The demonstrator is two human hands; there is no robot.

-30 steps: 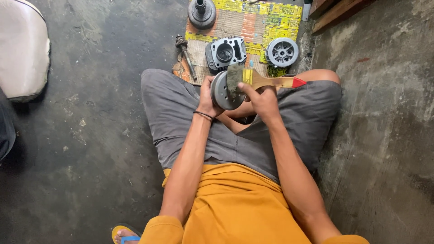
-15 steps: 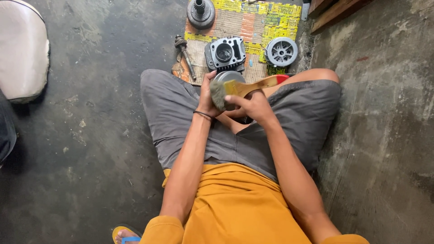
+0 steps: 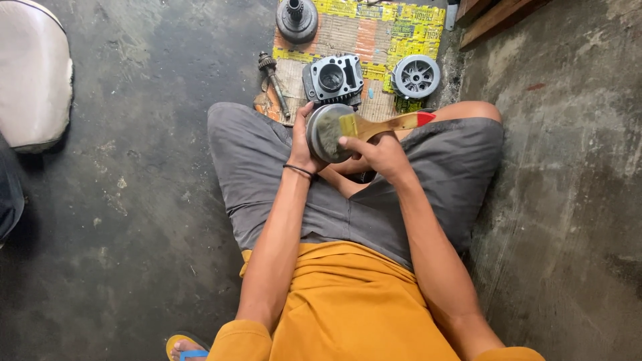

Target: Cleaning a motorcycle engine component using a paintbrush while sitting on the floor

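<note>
Landmark is the round metal drum part (image 3: 328,132), held up over the lap of a person sitting cross-legged on a concrete floor (image 3: 134,167).

Far left of the drum: a pale cushioned seat (image 3: 30,73) at the frame edge, well apart. Closer on the left, a geared shaft (image 3: 274,83) lies on the edge of a cardboard sheet (image 3: 374,33). The left hand (image 3: 301,137) is clamped on the drum's left rim, fingers wrapped round behind it, thumb near the top edge (black band on that wrist).

Just above the drum on the cardboard: a finned engine cylinder block (image 3: 332,78), and further up a round clutch-like part (image 3: 296,19).

On the drum face itself, the bristles of a wooden paintbrush (image 3: 381,124) press flat. The right hand (image 3: 378,150) is closed on the brush handle just right of the drum, fingers together around it; the red handle tip sticks out to the right. Up and right of the drum sits a round slotted hub (image 3: 416,75).

Brushing well here likely means keeping the drum steady in the left grip, turning it a little at a time, and working bristles into the recess, not just across the rim.
</note>
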